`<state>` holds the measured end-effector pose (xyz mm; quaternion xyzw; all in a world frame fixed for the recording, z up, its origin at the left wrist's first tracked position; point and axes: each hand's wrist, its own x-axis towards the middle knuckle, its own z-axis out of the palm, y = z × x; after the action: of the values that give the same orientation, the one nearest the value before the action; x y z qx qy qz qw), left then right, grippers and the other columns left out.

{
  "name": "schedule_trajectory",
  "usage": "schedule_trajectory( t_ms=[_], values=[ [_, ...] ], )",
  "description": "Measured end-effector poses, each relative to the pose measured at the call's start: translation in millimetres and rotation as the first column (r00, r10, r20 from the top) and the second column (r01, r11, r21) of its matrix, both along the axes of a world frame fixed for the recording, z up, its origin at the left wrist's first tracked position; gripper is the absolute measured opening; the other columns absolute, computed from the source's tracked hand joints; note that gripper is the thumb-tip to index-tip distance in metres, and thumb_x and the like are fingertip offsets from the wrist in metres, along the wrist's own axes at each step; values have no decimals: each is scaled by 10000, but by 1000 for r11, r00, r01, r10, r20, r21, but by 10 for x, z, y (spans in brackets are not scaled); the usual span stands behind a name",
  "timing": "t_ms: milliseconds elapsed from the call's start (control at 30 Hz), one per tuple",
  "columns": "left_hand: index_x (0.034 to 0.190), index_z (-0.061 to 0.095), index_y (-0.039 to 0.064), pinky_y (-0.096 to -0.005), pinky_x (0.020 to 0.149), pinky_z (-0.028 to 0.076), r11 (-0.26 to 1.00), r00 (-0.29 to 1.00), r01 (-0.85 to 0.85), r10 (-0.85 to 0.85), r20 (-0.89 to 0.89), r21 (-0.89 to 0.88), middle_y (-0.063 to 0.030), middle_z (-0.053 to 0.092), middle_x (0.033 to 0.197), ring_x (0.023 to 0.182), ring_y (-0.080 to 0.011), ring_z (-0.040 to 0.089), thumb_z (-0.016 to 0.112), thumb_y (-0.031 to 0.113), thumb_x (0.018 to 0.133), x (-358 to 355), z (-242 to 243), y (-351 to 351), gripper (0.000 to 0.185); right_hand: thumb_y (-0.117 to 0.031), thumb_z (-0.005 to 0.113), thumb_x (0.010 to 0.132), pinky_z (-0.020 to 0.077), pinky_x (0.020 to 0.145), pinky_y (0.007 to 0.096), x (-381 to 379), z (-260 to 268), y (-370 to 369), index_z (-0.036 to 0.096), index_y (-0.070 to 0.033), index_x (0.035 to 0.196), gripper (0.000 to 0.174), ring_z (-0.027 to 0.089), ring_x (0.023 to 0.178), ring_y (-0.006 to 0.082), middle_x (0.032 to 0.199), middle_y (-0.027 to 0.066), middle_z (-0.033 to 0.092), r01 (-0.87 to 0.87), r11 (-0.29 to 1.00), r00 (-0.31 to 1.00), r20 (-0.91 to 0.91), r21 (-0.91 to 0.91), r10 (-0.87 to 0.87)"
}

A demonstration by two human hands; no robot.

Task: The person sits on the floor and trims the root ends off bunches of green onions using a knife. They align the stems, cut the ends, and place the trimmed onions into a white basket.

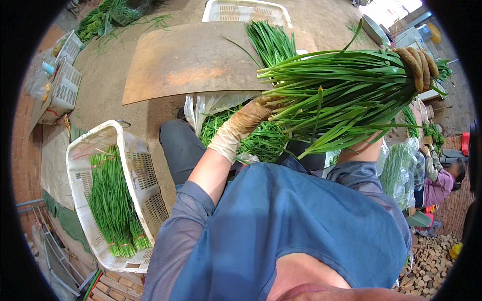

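Observation:
A large loose bunch of garlic chives (346,82) lies sideways in the air before me, pale cut ends to the left. My right hand (418,69), in a stained glove, is closed around its leafy end. My left hand (260,111), in a dirty whitish glove, is at the stem ends; its fingertips are partly hidden by the stalks, so its grip is unclear. Beyond the bunch, more chives (269,43) rest on the right part of a wooden board (180,64). Under my hands, loose green leaves (263,143) fill a clear plastic bag (211,99) between my knees.
On my left stands a white plastic crate (122,150) holding banded chive bundles (113,199). Another white crate (246,11) is behind the board. Bagged chives (395,173) lie at the right, near a seated person (438,184). Loose greens (101,22) lie at the far left.

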<state>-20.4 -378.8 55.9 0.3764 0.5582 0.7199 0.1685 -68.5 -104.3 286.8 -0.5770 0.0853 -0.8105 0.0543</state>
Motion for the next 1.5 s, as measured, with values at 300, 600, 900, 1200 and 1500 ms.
schedule_trajectory(
  t_ms=[300, 600, 900, 1200, 1500],
  values=[
    [1281, 567, 28, -310, 955, 489, 981, 999, 33, -35, 9, 192, -112, 613, 1241, 1097, -203, 589, 547, 98, 956, 19, -51, 243, 333, -109, 573, 957, 458, 953, 344, -68, -94, -25, 566, -93, 955, 17, 644, 776, 145, 741, -7, 658, -118, 993, 993, 27, -21, 118],
    [1177, 606, 3, -306, 834, 507, 977, 965, -212, 205, 166, 23, -74, 665, 1015, 904, -175, 624, 561, 191, 916, 207, 327, 59, 324, -121, 692, 840, 440, 967, 350, -245, -253, 169, 555, -68, 1075, 277, 608, 788, 155, 813, -13, 605, -61, 993, 997, 46, -103, 66],
    [879, 547, 39, -251, 554, 395, 997, 876, -64, 34, 482, 46, -6, 570, 749, 610, -101, 474, 483, 331, 961, 256, -61, -289, 309, -60, 685, 825, 453, 937, 327, -158, -144, 212, 589, -85, 977, 182, 605, 747, 145, 745, -25, 609, -136, 986, 988, 59, -94, 142],
    [1253, 528, 92, -345, 846, 481, 795, 929, -213, 345, 134, -568, -97, 616, 1090, 1005, -211, 592, 580, 351, 944, 174, -681, -366, 407, -87, 714, 794, 502, 877, 341, -6, -29, 277, 597, -115, 890, 154, 644, 653, 125, 645, -36, 637, 22, 998, 981, 192, -58, -11],
    [1319, 501, 48, -354, 942, 479, 919, 752, -77, -201, 628, 386, -83, 588, 1267, 1106, -178, 584, 614, 404, 933, 19, 143, 18, 537, -79, 707, 783, 463, 921, 341, 23, -173, 134, 576, -85, 959, 219, 605, 716, 134, 737, -31, 607, 54, 990, 940, 341, -130, -7]
  ],
)
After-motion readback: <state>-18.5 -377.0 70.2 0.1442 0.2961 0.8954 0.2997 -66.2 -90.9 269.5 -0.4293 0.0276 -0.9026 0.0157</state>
